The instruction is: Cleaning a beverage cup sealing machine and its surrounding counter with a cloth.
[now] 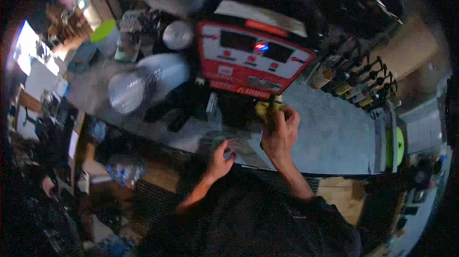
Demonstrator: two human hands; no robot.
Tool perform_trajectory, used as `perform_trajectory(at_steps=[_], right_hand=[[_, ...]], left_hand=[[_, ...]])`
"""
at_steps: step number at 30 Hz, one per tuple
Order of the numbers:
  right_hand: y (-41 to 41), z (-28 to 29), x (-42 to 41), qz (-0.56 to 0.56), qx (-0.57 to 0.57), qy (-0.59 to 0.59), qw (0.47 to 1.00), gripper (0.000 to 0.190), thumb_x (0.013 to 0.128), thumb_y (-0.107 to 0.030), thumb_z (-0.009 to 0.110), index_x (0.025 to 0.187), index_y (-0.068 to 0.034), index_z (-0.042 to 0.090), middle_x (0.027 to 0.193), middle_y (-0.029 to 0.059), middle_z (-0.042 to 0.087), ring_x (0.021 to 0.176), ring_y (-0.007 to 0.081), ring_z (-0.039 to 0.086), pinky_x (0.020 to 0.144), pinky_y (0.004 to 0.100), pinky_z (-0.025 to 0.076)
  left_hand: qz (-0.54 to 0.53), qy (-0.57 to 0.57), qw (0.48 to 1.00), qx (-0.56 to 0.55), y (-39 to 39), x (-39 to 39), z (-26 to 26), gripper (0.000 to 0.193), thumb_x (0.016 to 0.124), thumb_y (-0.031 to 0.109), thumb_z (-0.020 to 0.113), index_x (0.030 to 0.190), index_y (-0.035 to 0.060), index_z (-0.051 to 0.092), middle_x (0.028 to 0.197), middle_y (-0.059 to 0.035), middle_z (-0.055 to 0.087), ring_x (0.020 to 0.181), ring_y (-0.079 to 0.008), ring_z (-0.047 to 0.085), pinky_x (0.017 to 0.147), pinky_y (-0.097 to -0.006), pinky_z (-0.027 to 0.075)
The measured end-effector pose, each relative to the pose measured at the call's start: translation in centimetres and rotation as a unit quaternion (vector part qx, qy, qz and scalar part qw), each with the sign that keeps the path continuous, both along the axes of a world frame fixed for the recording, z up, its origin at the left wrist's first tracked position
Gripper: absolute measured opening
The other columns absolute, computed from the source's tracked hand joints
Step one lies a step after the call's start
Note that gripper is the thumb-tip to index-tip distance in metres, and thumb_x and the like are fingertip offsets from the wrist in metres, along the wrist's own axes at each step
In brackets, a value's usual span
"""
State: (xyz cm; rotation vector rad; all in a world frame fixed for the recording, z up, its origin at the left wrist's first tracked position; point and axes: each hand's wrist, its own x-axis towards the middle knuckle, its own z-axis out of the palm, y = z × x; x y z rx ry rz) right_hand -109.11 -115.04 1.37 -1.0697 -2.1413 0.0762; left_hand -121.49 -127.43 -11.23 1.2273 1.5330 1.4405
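A red and white machine (254, 60) with dark displays and printed buttons stands before me. My right hand (279, 131) is raised just below its lower right edge, its fingers bent around a small dark and yellowish object (267, 108) that I cannot make out for certain. Lower and to the left, my left hand (222, 160) hangs near the bench's front edge, fingers apart and slightly curled, with nothing seen in it. A narrow metal bracket (212, 104) shows below the machine's left part. The area beneath the machine is dark and blurred.
The grey bench top (330, 131) extends to the right. Several dark-handled tools (358, 78) stand in a row at its back right. Clear plastic-like rounded containers (127, 92) stand left of the machine. A bright green round thing (400, 146) is at the far right. Another person's hand (47, 185) shows at far left.
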Motion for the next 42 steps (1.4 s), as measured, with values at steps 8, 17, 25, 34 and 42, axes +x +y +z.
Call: perform_trajectory(at_steps=[8, 17, 25, 34, 42], right_hand=[[-2.9, -2.5, -1.9, -0.01, -0.04, -0.177, 0.983, 0.062, 0.072, -0.014, 0.065, 0.125, 0.0, 0.036, 0.127, 0.0245, 0.035, 0.113, 0.0406, 0.036, 0.089, 0.0474, 0.034], [-1.1, -3.4, -5.0, 0.005, 0.01, -0.237, 0.972, 0.077, 0.078, -0.034, 0.057, 0.127, 0.015, 0.023, 0.131, 0.0332, 0.029, 0.119, 0.0472, 0.031, 0.1, 0.0507, 0.023], [-2.1, -3.4, -3.4, -0.004, -0.028, -0.254, 0.967, 0.06, 0.074, -0.014, 0.059, 0.124, 0.008, 0.034, 0.127, 0.0302, 0.034, 0.118, 0.0417, 0.033, 0.097, 0.0479, 0.026], [-1.5, -14.0, 0.1, -0.034, 0.104, 0.038, 0.993, 0.044, 0.07, 0.005, 0.058, 0.111, 0.002, 0.041, 0.117, 0.0206, 0.031, 0.107, 0.0359, 0.034, 0.091, 0.0464, 0.028], [-3.1, -17.9, 1.0, 0.018, 0.016, -0.056, 0.998, 0.042, 0.069, 0.007, 0.055, 0.109, 0.0, 0.044, 0.109, 0.0226, 0.039, 0.101, 0.0368, 0.041, 0.084, 0.0424, 0.036]], left_hand=[[-0.061, -0.026, 0.997, -0.031, -0.3, -2.5, 0.9, 0.043, 0.075, 0.002, 0.059, 0.116, 0.0012, 0.048, 0.105, -0.012, 0.058, 0.095, -0.0222, 0.058, 0.078, -0.0328, 0.047], [-0.142, -0.015, 0.99, -0.012, 1.3, -1.7, -0.2, 0.042, 0.073, 0.004, 0.061, 0.114, 0.0035, 0.05, 0.105, -0.0109, 0.058, 0.09, -0.0233, 0.059, 0.079, -0.0333, 0.047], [-0.106, -0.078, 0.991, -0.023, -0.8, -2.4, -2.6, 0.035, 0.075, 0.004, 0.059, 0.11, 0.0039, 0.053, 0.095, -0.0074, 0.061, 0.084, -0.0187, 0.059, 0.076, -0.0313, 0.047], [-0.107, -0.072, 0.986, -0.105, -2.7, -5.3, -3.2, 0.029, 0.083, 0.012, 0.058, 0.11, 0.0033, 0.053, 0.099, -0.0065, 0.06, 0.085, -0.0131, 0.058, 0.073, -0.028, 0.048], [-0.091, -0.077, 0.992, -0.045, -2.3, -5.1, -3.4, 0.028, 0.084, 0.004, 0.055, 0.111, 0.0033, 0.052, 0.099, -0.0042, 0.058, 0.082, -0.011, 0.057, 0.072, -0.0262, 0.048]])
